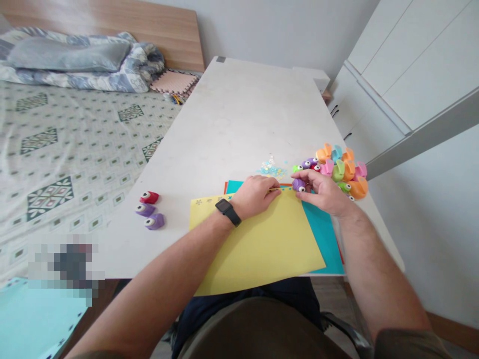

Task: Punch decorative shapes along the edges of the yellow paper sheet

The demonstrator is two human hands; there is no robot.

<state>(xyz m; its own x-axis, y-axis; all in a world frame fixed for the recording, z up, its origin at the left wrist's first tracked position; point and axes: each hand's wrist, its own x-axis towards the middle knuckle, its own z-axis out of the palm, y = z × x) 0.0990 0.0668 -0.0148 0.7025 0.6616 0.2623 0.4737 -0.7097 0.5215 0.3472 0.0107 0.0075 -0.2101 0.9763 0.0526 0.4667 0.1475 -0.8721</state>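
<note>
Purple craft punch [298, 185] gripped by right hand [325, 193]
Left hand [254, 196] placed apart on yellow card [258, 244], teal card [324, 234] beneath; heaped coloured punches [339, 169] set just beyond on white table [224, 124]

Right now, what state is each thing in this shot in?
Left hand: curled, resting on the yellow paper sheet.
Right hand: pinching a purple craft punch.
Yellow paper sheet: flat, overlapping a teal paper sheet.
Heap of craft punches: piled together.
Three separate craft punches: set apart.
Paper confetti: scattered.
Quilt: bunched up.
Cabinet doors: shut.
</note>
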